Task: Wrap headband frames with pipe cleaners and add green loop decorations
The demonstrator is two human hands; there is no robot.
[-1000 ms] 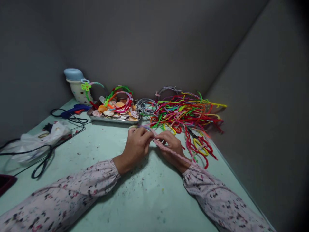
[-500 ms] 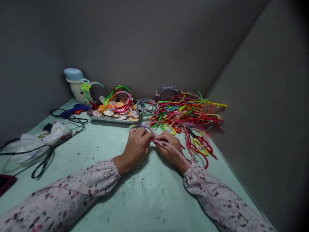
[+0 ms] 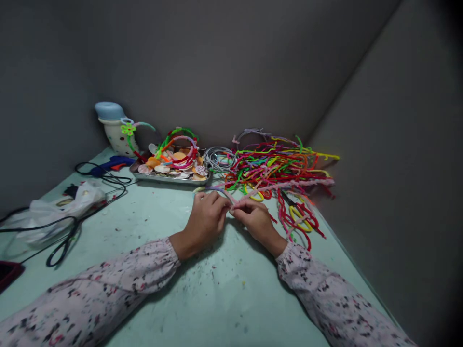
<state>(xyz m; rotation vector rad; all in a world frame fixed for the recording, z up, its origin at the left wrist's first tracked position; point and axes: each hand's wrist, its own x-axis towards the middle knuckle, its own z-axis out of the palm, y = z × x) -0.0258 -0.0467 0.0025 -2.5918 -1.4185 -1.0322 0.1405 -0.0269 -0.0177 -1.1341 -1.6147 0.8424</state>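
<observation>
Head view: a pink fuzzy strand (image 3: 282, 185) meets a wrapped band (image 3: 214, 188) between the two hands, over the pale green surface (image 3: 217, 294).
Strand's lie: from the fingertips its long axis runs away and to the right, across the front of the piled strands (image 3: 278, 164); the right hand is nearer to its free length.
Right hand (image 3: 257, 220): grip narrow, thumb and finger pinching the strand's near end.
Left hand (image 3: 207, 218): grip closed on the band, whose arc shows beyond the knuckles; the exact contact is hidden.
Metal tray (image 3: 170, 180): beyond the left hand, filled with shells (image 3: 162, 169), colourful hoops (image 3: 165, 142) resting on them.
Grey coil (image 3: 209, 158): at the tray's right end; touching or not, I cannot tell.
Yellow-handled scissors (image 3: 292, 212): right of the right hand, among loose strands.
Plastic bag (image 3: 87, 195): far left, contents unclear.
Bottle (image 3: 117, 137): behind a blue glue gun (image 3: 108, 165).
</observation>
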